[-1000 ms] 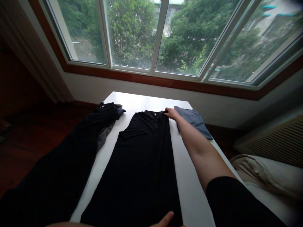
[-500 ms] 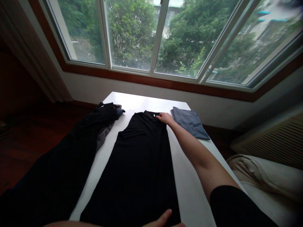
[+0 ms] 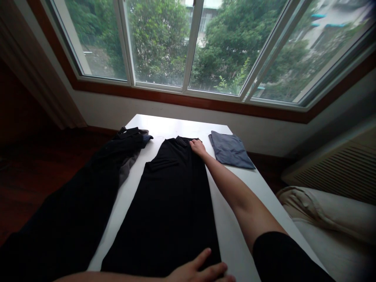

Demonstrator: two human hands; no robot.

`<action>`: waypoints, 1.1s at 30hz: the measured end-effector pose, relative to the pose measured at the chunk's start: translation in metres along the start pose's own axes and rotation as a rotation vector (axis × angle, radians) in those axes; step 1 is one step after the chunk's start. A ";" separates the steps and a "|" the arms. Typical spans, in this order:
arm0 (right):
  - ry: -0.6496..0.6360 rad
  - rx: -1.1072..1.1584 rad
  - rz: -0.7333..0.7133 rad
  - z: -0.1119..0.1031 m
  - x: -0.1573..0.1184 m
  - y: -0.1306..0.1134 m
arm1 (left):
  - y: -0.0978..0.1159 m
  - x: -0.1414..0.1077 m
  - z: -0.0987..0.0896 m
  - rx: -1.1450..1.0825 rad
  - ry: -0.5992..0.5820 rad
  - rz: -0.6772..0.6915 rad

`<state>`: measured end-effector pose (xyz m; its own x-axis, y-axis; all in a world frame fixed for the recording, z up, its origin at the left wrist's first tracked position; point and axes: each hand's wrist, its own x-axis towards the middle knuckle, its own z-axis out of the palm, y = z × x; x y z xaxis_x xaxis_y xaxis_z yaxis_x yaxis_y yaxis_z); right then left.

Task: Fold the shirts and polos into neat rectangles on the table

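Note:
Black trousers [image 3: 173, 203] lie lengthwise on the white table [image 3: 182, 125], their waistband at the far end. My right hand [image 3: 197, 147] reaches out to the waistband's right part, its fingers closed on the cloth there. Low in the view, my left hand [image 3: 202, 270] rests on the lower part of the trousers near their right edge, fingers spread, holding nothing. Right of the waistband sits a folded grey garment [image 3: 231, 149].
A heap of dark clothes [image 3: 85, 188] runs along the table's left side. Beyond the far edge are a wall and a window [image 3: 158, 43]. A beige rolled bundle [image 3: 329, 211] lies to the right, below a slatted panel [image 3: 346, 164].
My left hand has come further into view, its fingers now spread on the trousers. My right hand has shifted slightly left along the waistband. The whole view has shifted a little.

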<state>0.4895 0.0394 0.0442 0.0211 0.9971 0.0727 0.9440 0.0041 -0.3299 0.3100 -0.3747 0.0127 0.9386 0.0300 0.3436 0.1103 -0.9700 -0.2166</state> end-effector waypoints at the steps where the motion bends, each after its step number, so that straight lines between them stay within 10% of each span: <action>1: 0.028 -0.003 0.011 0.005 -0.005 0.001 | -0.002 0.000 -0.001 -0.002 0.006 -0.025; 10: 0.022 -0.029 0.023 0.040 -0.029 0.014 | -0.008 0.001 -0.004 -0.067 -0.051 -0.097; 23: -0.118 0.024 -0.014 -0.009 -0.008 0.014 | -0.001 0.024 -0.026 -0.227 -0.147 -0.125; 33: -0.021 -0.037 -0.238 0.013 -0.161 0.021 | -0.033 -0.013 -0.087 -0.406 -0.235 -0.079</action>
<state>0.5013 -0.1205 0.0130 -0.2102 0.9697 0.1248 0.9330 0.2371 -0.2707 0.2661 -0.3636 0.0946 0.9862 0.1160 0.1180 0.0919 -0.9769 0.1927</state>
